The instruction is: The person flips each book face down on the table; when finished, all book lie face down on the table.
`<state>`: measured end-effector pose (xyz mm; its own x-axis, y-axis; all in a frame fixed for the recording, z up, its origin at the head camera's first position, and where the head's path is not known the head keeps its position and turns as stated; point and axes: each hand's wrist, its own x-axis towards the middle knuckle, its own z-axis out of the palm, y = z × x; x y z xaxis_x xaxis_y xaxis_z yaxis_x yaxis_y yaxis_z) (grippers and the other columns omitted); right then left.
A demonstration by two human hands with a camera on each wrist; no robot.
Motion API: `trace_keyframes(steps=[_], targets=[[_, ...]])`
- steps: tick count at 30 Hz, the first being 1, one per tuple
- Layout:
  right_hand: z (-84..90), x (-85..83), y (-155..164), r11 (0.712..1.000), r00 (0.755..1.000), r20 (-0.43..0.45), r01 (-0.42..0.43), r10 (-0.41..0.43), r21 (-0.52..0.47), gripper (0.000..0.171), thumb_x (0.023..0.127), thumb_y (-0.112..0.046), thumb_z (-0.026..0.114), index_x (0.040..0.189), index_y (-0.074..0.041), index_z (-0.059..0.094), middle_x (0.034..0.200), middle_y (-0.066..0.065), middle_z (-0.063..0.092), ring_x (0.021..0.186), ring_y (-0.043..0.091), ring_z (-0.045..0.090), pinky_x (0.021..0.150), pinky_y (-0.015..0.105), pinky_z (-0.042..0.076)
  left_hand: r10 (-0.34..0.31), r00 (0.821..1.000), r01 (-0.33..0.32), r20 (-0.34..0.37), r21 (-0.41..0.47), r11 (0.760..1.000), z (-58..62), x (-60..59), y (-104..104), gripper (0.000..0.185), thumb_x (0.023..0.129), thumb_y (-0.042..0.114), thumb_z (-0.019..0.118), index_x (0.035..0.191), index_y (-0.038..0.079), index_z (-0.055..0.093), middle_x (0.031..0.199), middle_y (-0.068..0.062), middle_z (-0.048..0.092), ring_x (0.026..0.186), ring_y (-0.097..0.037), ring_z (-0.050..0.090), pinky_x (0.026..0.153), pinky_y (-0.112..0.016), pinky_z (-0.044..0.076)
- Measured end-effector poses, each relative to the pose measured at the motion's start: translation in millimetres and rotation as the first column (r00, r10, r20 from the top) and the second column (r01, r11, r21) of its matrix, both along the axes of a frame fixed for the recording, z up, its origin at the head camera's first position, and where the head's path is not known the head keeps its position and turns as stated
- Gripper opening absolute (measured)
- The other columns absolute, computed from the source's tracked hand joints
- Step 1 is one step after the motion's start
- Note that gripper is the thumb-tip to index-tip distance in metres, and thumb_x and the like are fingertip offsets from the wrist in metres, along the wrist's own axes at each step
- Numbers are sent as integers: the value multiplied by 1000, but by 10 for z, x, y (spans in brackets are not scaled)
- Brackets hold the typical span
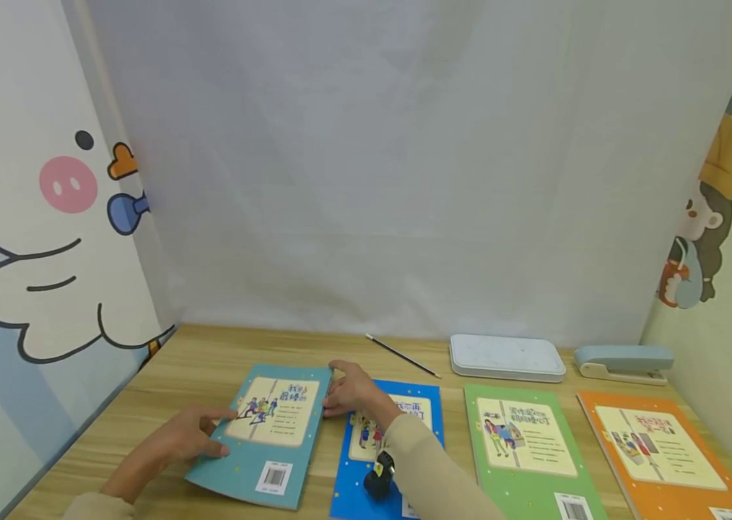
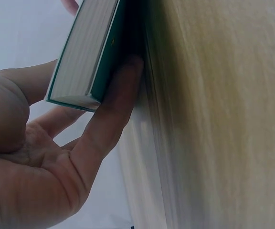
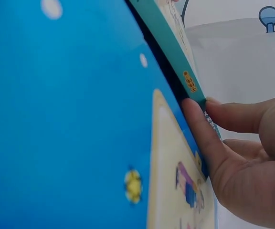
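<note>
On the table (image 1: pixel 210 347) — teal book (image 1: pixel 271 426), its right edge over the blue book (image 1: pixel 418 433). Gripped by left hand (image 1: pixel 177 437) at the left edge, thumb on top; pinched at the right edge by right hand (image 1: pixel 353 390).

books: four in a row on the counter (image 1: pixel 210 354) — teal book (image 1: pixel 268 433) far left, then blue book (image 1: pixel 418 404), green book (image 1: pixel 525 448), orange book (image 1: pixel 661 455) far right
teal book: its right edge overlaps the blue book
left hand (image 1: pixel 177 437): at teal book's left edge
right hand (image 1: pixel 353 390): at its right edge, over blue book
behind row: pencil (image 1: pixel 403 356), case (image 1: pixel 506 357), stapler (image 1: pixel 624 361), left to right
</note>
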<state>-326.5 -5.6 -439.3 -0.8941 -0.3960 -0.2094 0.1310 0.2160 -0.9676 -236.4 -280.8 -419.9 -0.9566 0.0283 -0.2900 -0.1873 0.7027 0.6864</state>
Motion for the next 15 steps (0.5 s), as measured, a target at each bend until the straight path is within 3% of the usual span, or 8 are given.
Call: trace_keyframes(steps=[8, 15], targets=[[22, 14, 12, 1000, 1000, 18, -10, 10, 4, 81, 86, 17, 64, 156, -5, 29, 106, 22, 63, 85, 31, 73, 72, 36, 63, 12, 1000, -12, 1, -12, 1000, -6, -2, -6, 66, 76, 3, 83, 137, -1, 57, 100, -15, 64, 88, -24, 60, 72, -35, 54], [88, 37, 30, 999, 998, 33, -44, 45, -11, 81, 89, 13, 62, 158, -6, 23, 101, 26, 66, 89, 39, 72, 73, 42, 63, 1, 1000, -1, -15, -33, 999, -14, 4, -8, 64, 76, 3, 83, 135, -3, 58, 95, -14, 63, 84, -23, 59, 67, -33, 53]])
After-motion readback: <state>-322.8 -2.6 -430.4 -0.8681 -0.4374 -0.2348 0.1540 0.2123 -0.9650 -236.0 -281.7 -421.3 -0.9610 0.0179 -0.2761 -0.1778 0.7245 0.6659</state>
